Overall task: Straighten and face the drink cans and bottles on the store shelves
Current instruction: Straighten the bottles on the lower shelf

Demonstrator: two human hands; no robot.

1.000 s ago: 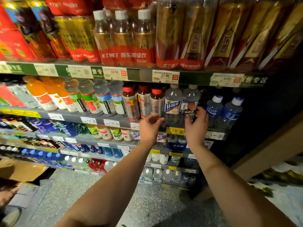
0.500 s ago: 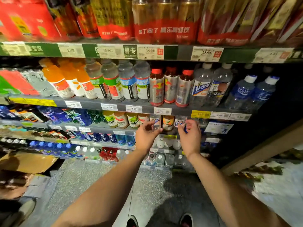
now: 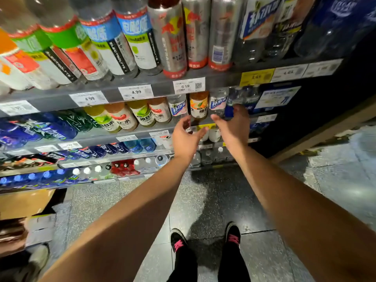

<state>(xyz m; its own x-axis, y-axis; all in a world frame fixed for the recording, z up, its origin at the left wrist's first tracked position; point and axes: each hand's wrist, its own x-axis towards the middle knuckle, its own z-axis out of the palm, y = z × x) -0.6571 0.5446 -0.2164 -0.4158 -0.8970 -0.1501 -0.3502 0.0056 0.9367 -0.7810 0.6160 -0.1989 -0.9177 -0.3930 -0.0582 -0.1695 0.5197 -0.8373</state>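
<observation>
Grey shelf edge (image 3: 158, 86) (price tags), speckled floor (image 3: 126, 200); both hands (image 3: 205, 135) empty, fingers loose.

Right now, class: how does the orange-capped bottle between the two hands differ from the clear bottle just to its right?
The orange-capped bottle holds orange drink; the clear bottle holds colourless liquid. The first's label shows orange fruit art, the second's blue lettering with pink. Both stand upright on the same shelf, labels forward, untouched by the left hand or right hand.
</observation>
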